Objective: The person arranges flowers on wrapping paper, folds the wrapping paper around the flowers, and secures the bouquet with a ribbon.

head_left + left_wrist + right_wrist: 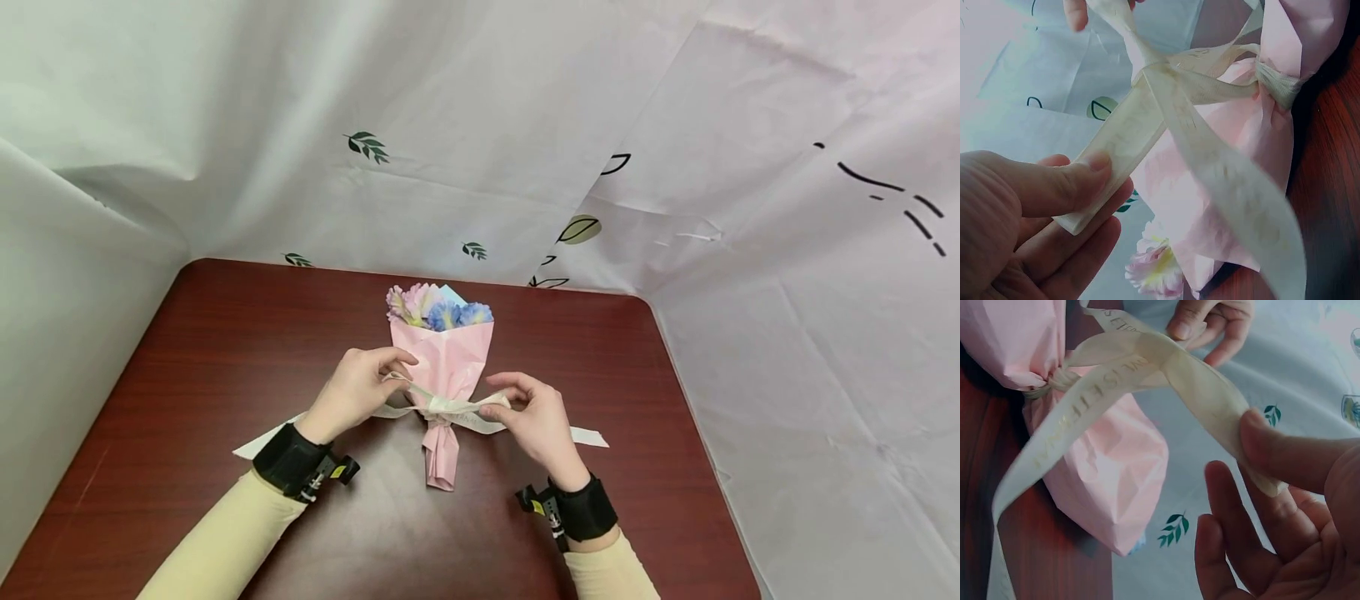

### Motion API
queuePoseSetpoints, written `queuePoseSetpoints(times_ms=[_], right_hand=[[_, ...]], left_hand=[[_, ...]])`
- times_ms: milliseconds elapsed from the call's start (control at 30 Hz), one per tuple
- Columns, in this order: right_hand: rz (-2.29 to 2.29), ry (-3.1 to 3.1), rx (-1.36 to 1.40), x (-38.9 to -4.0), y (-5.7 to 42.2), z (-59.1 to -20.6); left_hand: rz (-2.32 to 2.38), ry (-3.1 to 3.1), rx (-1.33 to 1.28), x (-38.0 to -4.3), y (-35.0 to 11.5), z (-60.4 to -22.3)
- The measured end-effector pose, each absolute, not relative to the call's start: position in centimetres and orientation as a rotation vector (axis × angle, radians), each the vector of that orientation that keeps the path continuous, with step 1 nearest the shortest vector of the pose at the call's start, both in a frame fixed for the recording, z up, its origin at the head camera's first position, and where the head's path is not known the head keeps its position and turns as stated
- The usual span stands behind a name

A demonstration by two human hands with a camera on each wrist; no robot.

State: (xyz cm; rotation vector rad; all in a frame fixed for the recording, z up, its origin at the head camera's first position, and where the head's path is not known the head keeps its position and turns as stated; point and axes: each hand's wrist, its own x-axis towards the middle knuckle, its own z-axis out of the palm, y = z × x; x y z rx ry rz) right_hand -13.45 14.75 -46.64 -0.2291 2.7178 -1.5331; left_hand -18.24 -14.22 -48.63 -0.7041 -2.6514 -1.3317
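A bouquet in pink wrapping paper [450, 358] lies on the table, its pink and blue flowers [444, 312] pointing away from me. A cream ribbon with printed letters [1094, 394] is tied round its narrow waist, with a bow knot [439, 405] on top. My left hand [358, 385] pinches one ribbon loop [1110, 147] between thumb and fingers, left of the knot. To the right, my right hand [534, 417] pinches the other loop [1219, 415] between thumb and forefinger, its other fingers spread. Both loops are held up above the paper. Loose ribbon tails reach out to either side.
The dark red wooden table [315, 533] has rounded far corners. White sheeting [465, 200] with leaf prints stands behind it and along both sides. The left ribbon tail [262, 442] passes behind my left wrist; the right tail [589, 437] lies past my right hand.
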Motion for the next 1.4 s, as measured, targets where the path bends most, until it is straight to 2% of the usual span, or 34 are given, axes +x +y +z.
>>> queuePoseSetpoints(times_ms=[267,733,1000,1400], right_hand=[[-1.308,2.829,-0.282,-13.9,16.2,-47.0],[-1.516,2.523,-0.121,-14.5,18.3,-48.5],[-1.419,2.627,-0.065,-14.6,19.3,-49.1],[-1.382,2.679,-0.013,-15.0,20.7,-50.3]], left_hand=[[-1.155,-2.636,-0.780,-18.7,-15.1,-49.3],[-1.100,-2.771,-0.615,-18.3,-16.5,-49.9],[-1.039,-2.729,-0.663,-18.6,-17.5,-50.5],[-1.063,-2.824,-0.497,-18.3,-19.2,-51.9]])
